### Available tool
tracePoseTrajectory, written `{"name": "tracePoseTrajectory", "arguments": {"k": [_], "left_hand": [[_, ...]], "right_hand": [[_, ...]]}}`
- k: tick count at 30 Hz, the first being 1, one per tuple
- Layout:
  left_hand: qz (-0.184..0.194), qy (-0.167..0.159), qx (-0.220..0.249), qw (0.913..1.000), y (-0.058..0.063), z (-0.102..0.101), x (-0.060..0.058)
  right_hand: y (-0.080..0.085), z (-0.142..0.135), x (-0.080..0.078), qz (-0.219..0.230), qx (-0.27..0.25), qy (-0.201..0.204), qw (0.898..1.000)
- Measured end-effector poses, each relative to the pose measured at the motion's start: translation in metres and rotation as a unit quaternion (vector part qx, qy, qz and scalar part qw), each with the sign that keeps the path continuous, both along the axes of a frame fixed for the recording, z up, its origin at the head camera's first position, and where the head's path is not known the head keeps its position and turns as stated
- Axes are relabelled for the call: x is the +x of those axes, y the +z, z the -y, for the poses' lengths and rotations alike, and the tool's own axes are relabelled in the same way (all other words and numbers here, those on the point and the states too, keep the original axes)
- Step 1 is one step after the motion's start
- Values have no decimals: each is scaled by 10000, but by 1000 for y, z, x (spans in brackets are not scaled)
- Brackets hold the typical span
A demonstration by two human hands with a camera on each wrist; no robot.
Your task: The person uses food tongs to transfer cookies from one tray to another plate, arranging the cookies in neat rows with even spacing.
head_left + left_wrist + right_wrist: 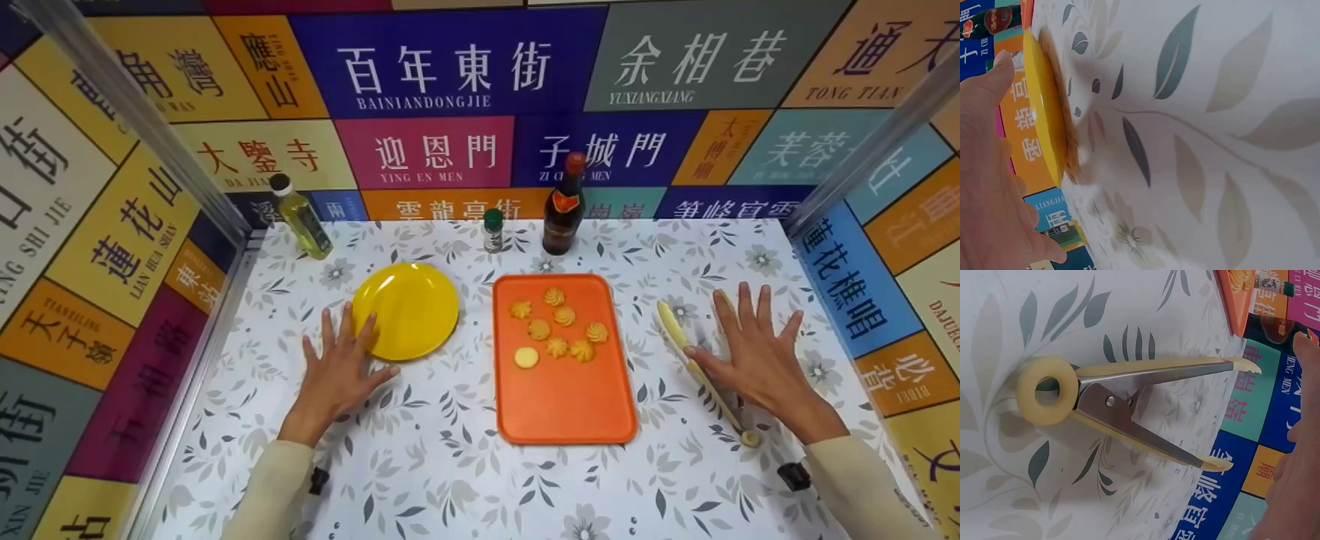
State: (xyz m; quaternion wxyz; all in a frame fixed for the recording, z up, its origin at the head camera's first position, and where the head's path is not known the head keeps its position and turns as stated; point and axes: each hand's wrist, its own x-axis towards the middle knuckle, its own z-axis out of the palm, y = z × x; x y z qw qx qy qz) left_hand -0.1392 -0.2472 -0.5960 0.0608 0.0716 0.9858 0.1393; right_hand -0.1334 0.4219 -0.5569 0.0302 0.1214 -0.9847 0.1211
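My left hand is spread, its fingers straight, at the left edge of a yellow plate that holds nothing. In the left wrist view the plate shows edge-on beyond the hand. My right hand is also spread, just right of a pair of tongs, with the thumb near them; whether it touches them I cannot tell. The tongs have steel arms, pale yellow tips and a yellow ring at one end. Between the hands, an orange tray bears several piped cookies and one smooth, pale round piece.
Along the back stand an oil bottle at left, a small green-capped jar and a dark red-capped bottle. A leaf-patterned cloth covers the table. Sign-printed panels enclose the back and sides.
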Motion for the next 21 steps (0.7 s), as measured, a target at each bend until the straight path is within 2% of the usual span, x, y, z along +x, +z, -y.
{"name": "tracePoseTrajectory", "arguments": {"k": [11, 21], "left_hand": [[117, 154, 502, 9986, -7, -3, 2], [-48, 261, 844, 9961, -13, 5, 5]], "right_hand": [[-5, 2, 2, -44, -161, -109, 9998], [-16, 9, 8, -57, -455, -101, 9989]]}}
